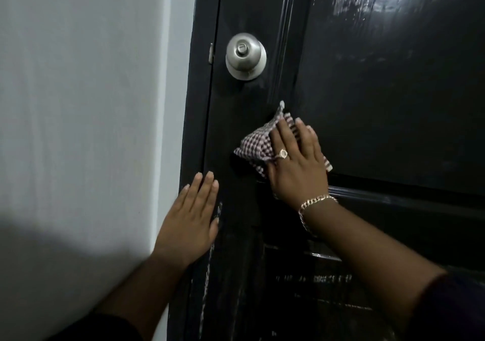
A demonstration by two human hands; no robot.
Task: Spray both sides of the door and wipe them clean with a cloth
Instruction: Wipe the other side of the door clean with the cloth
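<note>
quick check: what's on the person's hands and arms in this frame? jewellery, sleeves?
Both hands bare, no gloves. The right hand wears a gold-toned ring with a round face, and a gold-toned chain bracelet at the wrist. The left hand shows no jewellery. Dark sleeves end partway up each forearm, near the frame's bottom edge.

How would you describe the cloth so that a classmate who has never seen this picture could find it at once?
Start at the black door and find its round silver knob. Just below and right of the knob, the right hand presses a cloth flat against the door. It is the only checked thing there.
</note>
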